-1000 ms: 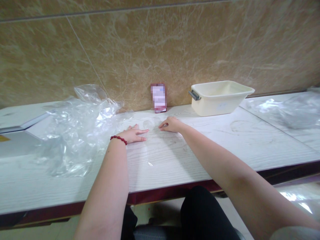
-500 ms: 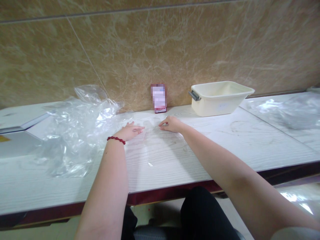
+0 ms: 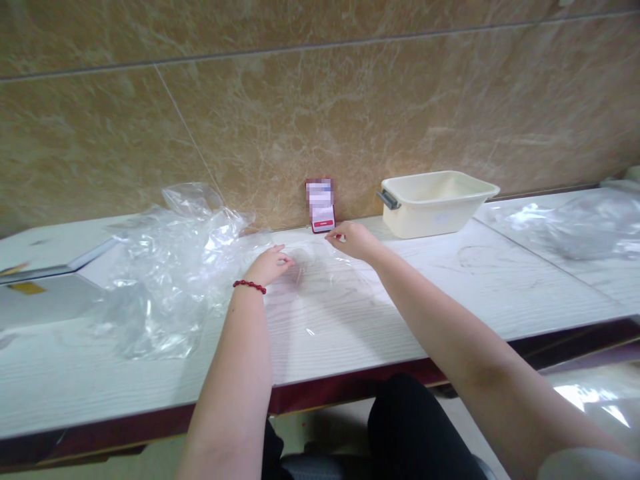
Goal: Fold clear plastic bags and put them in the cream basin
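Observation:
A thin, clear plastic bag [image 3: 320, 287] lies on the white wood-grain table between my hands, its outline hard to make out. My right hand [image 3: 349, 240] pinches the bag's far edge, just in front of the propped phone, thumb and forefinger together. Faint folds run from those fingertips down toward the right. At the bag's left side my left hand [image 3: 271, 265] rests low, fingers partly spread, thumb pointing right. A red bead bracelet [image 3: 249, 287] circles the left wrist. Left of that hand is a heap of crumpled clear plastic bags [image 3: 165, 273].
A phone [image 3: 321, 205] leans on the marble-patterned wall [image 3: 280, 120]. Right of it stands a cream plastic bin [image 3: 430, 217] with a grey handle. A white box [image 3: 50, 280] sits at the left, and more clear plastic [image 3: 585, 223] lies at the far right.
My right hand has moved a little farther back toward the phone, drawing up the bag's edge. The left hand's fingers have shifted slightly. The camera view has tilted up and turned left.

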Demonstrator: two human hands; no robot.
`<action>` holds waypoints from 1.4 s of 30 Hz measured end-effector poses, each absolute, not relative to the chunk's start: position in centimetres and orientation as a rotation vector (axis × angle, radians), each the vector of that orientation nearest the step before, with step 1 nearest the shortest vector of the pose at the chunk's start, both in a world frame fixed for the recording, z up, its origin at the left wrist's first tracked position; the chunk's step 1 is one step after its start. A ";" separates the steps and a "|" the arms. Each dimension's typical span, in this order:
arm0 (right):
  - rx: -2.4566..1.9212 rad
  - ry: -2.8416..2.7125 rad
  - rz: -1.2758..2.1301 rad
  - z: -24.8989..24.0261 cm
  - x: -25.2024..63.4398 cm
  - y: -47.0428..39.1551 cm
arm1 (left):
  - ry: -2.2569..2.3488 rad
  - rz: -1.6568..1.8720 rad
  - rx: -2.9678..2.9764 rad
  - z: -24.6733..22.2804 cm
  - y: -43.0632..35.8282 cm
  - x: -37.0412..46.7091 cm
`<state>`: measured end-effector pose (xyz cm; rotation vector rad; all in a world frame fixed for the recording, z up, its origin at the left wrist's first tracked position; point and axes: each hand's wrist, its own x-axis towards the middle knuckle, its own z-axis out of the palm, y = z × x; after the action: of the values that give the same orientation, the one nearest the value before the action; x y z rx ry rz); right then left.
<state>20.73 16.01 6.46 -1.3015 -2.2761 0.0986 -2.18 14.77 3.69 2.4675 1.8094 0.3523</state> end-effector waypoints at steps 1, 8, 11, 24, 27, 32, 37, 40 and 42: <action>-1.310 -2.354 0.114 7.3 21.0 15.0 | 1.805 0.358 2.470 3.7 14.8 -2.2; -1.128 -2.929 0.063 7.4 24.3 5.1 | 1.744 0.490 2.504 3.0 15.3 -2.2; -1.127 -2.929 -0.141 5.4 25.4 2.6 | 1.737 0.539 2.533 3.1 15.3 -1.9; -1.004 -2.847 -0.268 3.0 25.9 3.7 | 1.627 0.626 2.612 5.2 11.8 0.0; -1.004 -2.808 -0.243 2.5 26.1 3.9 | 1.651 0.587 2.559 6.0 9.1 0.2; -1.057 -2.666 -0.112 2.6 26.3 3.4 | 1.541 0.384 2.471 5.7 3.5 2.0; -0.985 -2.508 0.009 3.1 26.5 2.0 | 1.430 0.239 2.530 3.3 -0.1 3.4; -0.956 -2.449 0.094 2.9 26.6 1.2 | 1.410 0.333 2.566 2.2 -0.3 3.8; -0.941 -2.418 0.159 3.0 26.7 0.6 | 1.388 0.415 2.580 2.0 0.0 3.9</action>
<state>26.69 0.60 2.98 -0.9412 -2.4181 0.1591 3.92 -0.01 1.99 2.5804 1.3877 0.4150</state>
